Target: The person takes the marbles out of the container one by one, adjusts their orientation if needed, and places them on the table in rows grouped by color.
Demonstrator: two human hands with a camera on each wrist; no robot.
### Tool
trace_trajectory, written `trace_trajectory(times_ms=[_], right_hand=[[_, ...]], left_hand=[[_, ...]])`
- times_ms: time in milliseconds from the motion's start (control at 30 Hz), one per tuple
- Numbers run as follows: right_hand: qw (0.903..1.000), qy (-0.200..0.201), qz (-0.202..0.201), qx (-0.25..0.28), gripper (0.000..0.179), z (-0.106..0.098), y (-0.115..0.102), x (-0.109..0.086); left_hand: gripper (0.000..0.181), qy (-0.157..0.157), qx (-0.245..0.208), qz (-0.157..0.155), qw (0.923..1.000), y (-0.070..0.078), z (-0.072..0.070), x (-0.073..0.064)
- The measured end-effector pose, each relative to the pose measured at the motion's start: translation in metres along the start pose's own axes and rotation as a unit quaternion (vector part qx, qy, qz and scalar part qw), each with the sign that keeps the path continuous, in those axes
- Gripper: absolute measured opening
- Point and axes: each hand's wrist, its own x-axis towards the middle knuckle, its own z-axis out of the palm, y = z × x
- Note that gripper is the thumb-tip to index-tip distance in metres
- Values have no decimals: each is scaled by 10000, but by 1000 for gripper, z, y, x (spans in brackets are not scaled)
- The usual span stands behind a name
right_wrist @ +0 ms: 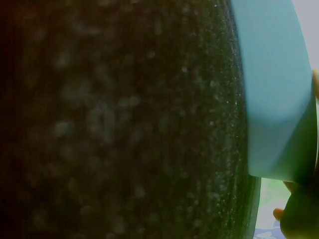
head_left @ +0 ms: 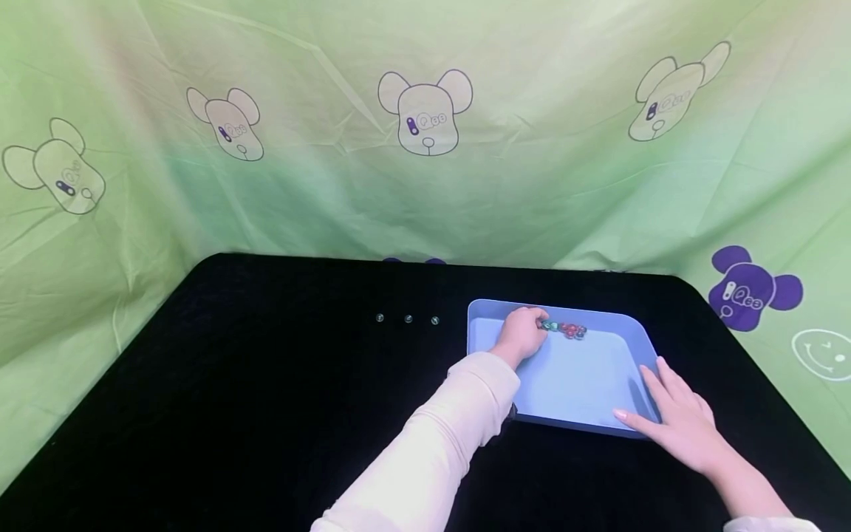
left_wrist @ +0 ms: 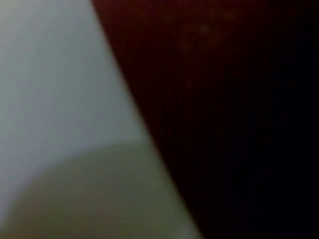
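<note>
Inside a shallow blue tray [head_left: 572, 384], my left hand [head_left: 521, 332] reaches to the back, with its fingers bent down at the end of a cluster of small glass marbles [head_left: 573, 330], some green and some red. Its fingertips are partly hidden, so whether they pinch a marble does not show. My right hand [head_left: 681, 417] rests on the tray's front right corner, fingers extended along the right side and thumb over the front edge. The right wrist view shows the tray's outer wall [right_wrist: 274, 99] beside that hand. The left wrist view is too blurred to make out the hand.
Left of the tray, three small clear marbles [head_left: 408, 319] lie spaced in a row on the black tabletop [head_left: 266, 384]. A green cloth [head_left: 319, 185] with printed bear heads hangs behind and at both sides of the table.
</note>
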Motion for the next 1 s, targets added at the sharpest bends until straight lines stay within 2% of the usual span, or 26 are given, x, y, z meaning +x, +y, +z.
trace_trajectory(times_ms=[333, 633, 1000], right_hand=[[10000, 32, 8, -23, 81, 1, 1, 0], [10000, 63, -14, -1, 81, 0, 0, 1], [10000, 42, 5, 19, 81, 1, -2, 1]], left_hand=[[26, -59, 479, 142, 9987, 0, 3, -1], [26, 67, 952, 253, 9951, 1, 3, -1], [18, 82, 1004, 218, 9947, -1, 3, -2]])
